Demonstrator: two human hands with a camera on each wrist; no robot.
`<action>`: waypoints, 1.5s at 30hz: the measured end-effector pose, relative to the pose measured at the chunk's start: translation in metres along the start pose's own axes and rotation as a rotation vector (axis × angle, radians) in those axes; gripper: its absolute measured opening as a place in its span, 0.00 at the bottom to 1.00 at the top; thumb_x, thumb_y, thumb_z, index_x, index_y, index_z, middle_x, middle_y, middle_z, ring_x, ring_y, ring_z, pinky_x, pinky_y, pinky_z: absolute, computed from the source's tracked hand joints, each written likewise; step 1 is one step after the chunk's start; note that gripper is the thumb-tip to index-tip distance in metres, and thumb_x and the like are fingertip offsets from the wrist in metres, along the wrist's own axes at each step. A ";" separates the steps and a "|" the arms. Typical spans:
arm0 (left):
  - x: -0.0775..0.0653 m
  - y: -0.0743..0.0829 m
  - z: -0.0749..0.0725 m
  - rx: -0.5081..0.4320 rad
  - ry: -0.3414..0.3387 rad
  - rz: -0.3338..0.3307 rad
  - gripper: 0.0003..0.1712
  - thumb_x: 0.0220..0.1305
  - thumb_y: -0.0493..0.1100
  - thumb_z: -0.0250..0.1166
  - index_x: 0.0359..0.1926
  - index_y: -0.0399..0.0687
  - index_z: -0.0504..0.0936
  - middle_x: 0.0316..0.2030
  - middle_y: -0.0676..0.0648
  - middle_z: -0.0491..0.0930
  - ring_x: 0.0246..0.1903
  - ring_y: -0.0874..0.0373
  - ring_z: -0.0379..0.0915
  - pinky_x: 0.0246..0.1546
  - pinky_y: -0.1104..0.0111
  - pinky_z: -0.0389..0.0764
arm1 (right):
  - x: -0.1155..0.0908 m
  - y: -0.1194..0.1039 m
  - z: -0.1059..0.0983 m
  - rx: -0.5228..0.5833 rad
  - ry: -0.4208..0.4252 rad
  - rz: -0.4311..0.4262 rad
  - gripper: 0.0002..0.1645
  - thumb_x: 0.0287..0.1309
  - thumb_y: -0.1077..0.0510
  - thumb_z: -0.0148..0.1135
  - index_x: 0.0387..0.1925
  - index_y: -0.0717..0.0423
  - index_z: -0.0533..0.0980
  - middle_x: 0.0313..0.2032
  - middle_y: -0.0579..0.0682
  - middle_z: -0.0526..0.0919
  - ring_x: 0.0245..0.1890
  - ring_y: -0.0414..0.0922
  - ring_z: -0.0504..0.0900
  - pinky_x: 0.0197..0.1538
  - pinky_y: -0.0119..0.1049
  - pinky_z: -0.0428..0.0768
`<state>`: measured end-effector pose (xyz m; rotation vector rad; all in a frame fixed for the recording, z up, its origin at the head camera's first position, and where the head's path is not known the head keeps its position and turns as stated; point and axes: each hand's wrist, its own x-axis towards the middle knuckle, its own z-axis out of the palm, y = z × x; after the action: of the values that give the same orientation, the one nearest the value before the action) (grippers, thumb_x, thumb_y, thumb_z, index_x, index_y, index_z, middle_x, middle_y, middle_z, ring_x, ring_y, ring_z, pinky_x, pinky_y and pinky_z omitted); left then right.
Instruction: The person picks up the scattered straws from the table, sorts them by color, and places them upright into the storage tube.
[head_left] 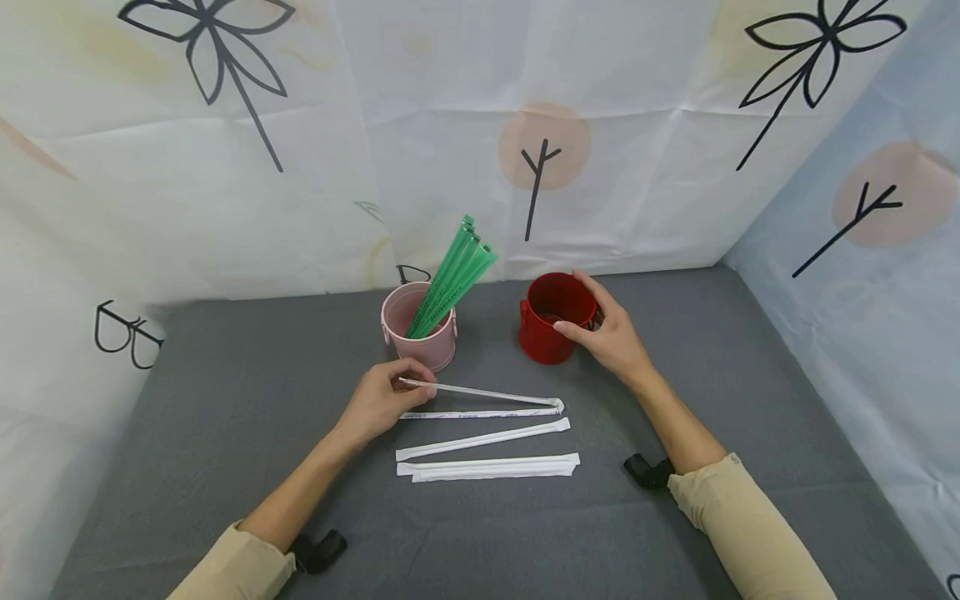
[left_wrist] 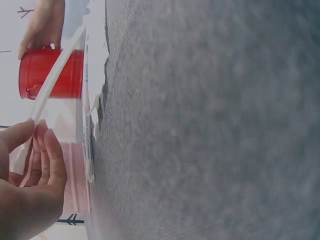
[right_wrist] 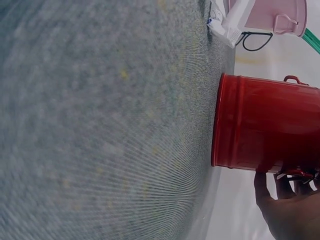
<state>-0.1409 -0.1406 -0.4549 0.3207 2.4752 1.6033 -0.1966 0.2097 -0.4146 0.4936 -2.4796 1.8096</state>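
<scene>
My left hand (head_left: 378,402) pinches one end of a thin, white paper-wrapped straw (head_left: 491,392) between thumb and fingertips. The straw slants up from the table in the left wrist view; its far end lies by the tip of another wrapped straw (head_left: 480,413). My right hand (head_left: 617,340) holds a small red bucket (head_left: 542,340) from its right side, thumb at the near rim and fingers by the handle. That bucket stands upright; only part of its inside shows. Just beyond my left hand stands a pink bucket (head_left: 442,357) with several green sticks (head_left: 453,279) leaning in it.
More wrapped straws lie crosswise in front of me: a single one (head_left: 483,439) and a close bunch (head_left: 491,468). A grey cloth (head_left: 525,542) covers the table. Printed white fabric (head_left: 435,150) hangs behind it and at the right.
</scene>
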 end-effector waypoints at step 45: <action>0.031 0.055 -0.004 -0.672 0.551 0.465 0.14 0.59 0.24 0.66 0.44 0.16 0.74 0.35 0.41 0.82 0.28 0.54 0.84 0.33 0.66 0.84 | 0.004 0.026 -0.002 0.032 0.007 0.015 0.50 0.56 0.67 0.69 0.76 0.51 0.56 0.69 0.54 0.66 0.64 0.51 0.68 0.55 0.31 0.76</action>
<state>-0.1674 -0.1136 -0.4043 0.4064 2.0636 2.9242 -0.2076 0.2175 -0.4371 0.4705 -2.4599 1.8552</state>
